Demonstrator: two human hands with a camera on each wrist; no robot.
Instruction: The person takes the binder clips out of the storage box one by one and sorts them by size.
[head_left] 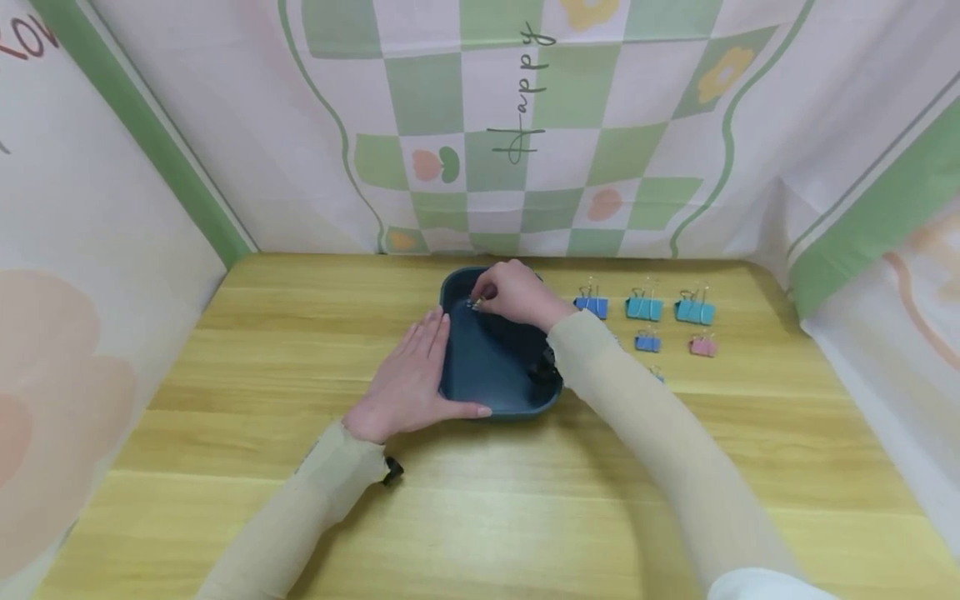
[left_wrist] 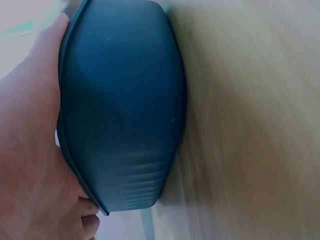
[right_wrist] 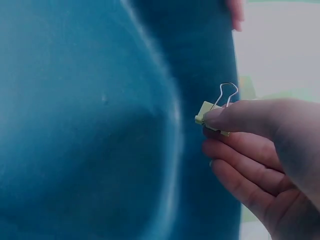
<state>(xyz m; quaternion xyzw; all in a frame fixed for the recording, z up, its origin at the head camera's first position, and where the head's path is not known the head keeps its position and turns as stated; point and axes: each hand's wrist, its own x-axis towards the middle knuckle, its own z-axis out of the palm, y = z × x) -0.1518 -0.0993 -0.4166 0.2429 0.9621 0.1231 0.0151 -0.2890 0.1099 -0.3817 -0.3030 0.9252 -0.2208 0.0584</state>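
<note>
A deep blue tray [head_left: 480, 367] with rounded corners sits near the back of the table. Flat against its left rim lies my left hand [head_left: 412, 371], fingers straight and thumb stretched along the near edge. In the left wrist view, the tray's outer wall [left_wrist: 125, 90] shows with that hand along the rim. Over the tray's far part, my right hand [head_left: 517, 293] pinches a small yellow binder clip [right_wrist: 206, 108] between thumb and forefinger. One wire handle of the clip points up beside the tray's inner wall.
Right of the tray, several binder clips stand in rows: a large blue one [head_left: 591, 307], teal ones [head_left: 644, 308], a small blue one [head_left: 647, 343] and a pink one [head_left: 702, 347]. Another is partly behind the right sleeve [head_left: 600, 358]. A patterned cloth [head_left: 495, 217] hangs behind the table.
</note>
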